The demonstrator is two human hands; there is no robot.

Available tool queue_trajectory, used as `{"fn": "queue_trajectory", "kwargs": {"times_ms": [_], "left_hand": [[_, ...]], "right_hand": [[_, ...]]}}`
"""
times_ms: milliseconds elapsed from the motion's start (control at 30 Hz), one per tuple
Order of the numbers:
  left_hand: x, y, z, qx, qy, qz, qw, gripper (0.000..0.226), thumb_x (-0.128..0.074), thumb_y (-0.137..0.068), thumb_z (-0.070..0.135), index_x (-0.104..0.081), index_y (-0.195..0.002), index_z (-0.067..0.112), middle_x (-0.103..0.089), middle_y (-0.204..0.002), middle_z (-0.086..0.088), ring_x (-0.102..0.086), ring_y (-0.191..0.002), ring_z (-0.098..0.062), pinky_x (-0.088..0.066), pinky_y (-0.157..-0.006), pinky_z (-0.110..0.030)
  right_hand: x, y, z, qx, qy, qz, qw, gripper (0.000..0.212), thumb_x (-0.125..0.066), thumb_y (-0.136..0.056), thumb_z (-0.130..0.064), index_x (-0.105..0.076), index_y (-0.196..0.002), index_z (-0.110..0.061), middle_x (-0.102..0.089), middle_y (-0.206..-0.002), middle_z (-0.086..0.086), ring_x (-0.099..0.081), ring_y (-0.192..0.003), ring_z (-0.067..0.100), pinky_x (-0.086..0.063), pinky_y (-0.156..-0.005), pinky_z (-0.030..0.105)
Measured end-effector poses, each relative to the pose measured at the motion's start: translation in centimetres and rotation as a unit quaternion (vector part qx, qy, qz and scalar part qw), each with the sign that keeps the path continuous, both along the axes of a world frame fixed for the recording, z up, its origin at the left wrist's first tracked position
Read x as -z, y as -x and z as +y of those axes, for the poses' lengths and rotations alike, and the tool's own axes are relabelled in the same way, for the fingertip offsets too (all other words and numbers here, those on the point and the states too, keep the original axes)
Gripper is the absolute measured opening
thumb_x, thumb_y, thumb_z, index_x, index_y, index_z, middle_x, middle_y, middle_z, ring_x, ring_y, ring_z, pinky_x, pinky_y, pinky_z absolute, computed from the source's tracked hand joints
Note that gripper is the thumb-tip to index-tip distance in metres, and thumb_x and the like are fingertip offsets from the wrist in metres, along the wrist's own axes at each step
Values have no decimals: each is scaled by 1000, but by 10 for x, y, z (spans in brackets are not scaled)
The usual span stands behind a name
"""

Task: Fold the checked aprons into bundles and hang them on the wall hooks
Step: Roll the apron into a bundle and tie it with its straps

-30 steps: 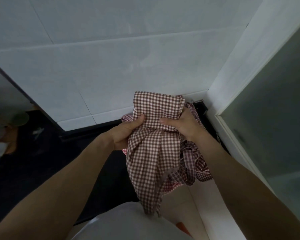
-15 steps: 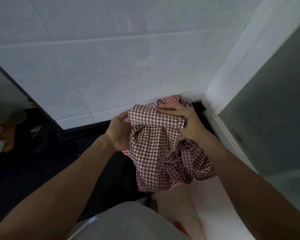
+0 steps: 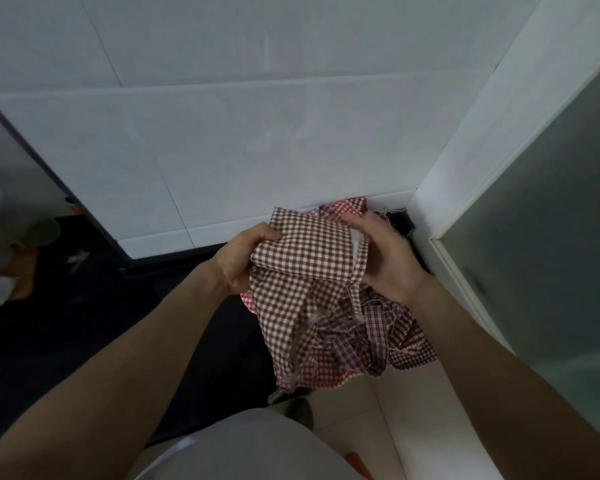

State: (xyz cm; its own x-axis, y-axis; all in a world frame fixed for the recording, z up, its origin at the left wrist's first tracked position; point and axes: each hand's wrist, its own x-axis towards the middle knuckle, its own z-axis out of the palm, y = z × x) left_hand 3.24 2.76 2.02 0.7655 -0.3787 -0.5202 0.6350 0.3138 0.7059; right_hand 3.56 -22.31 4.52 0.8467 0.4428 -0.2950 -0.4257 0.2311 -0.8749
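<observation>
Left hand (image 3: pixel 240 259) pinches the left edge of the brown checked apron (image 3: pixel 302 261); right hand (image 3: pixel 387 256) clasps its right side. Apron partly folded, lower part hanging loose. Beneath it, a heap of red and purple checked aprons (image 3: pixel 378 327), against the white tiled wall (image 3: pixel 222 150).

Both hands are holding a brown checked apron (image 3: pixel 302 268) in front of the white tiled wall (image 3: pixel 222 140). The left hand (image 3: pixel 245 259) is gripping the apron's left edge with thumb on top, while the right hand (image 3: pixel 383 258) is cupping its folded right end. More checked cloth, red (image 3: pixel 321 372) and what looks like purple (image 3: pixel 388 337), is hanging bunched beneath the apron, over a pale floor (image 3: pixel 426 427)
</observation>
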Motion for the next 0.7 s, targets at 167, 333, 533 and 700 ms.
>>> {"fn": "queue_trajectory", "kwargs": {"times_ms": [167,333,533,700], "left_hand": [[-6,-2,-9,-51,-29,9,998,53,-64,-75,39,-63,-118,9,-70,-108,-11,-67,-90,-25,-50,-81,-40],[-2,-4,-19,-142,13,38,989,61,-39,-97,61,-64,-125,13,-68,-122,-14,-62,-114,-33,-46,-97,-47],[0,13,-18,-35,-37,15,999,35,-59,-96,18,-58,-130,9,-68,-123,-14,-64,-114,-33,-51,-97,-47],[-6,11,-24,-36,-136,-43,989,61,-79,-77,14,-55,-133,12,-68,-122,-8,-64,-111,-28,-50,-99,-46]], "right_hand": [[5,13,21,9,22,84,996,55,-69,-83,-27,-58,-134,-11,-69,-126,10,-68,-112,27,-55,-89,41],[7,16,35,121,-6,135,983,47,-75,-82,-10,-63,-127,-5,-72,-118,13,-71,-104,30,-60,-78,40],[10,15,38,184,-74,182,963,46,-73,-84,-19,-61,-127,-7,-74,-112,13,-70,-101,31,-58,-81,44],[12,18,39,180,-139,192,955,55,-75,-77,-22,-58,-127,-6,-75,-105,15,-67,-103,33,-59,-81,48]]}}
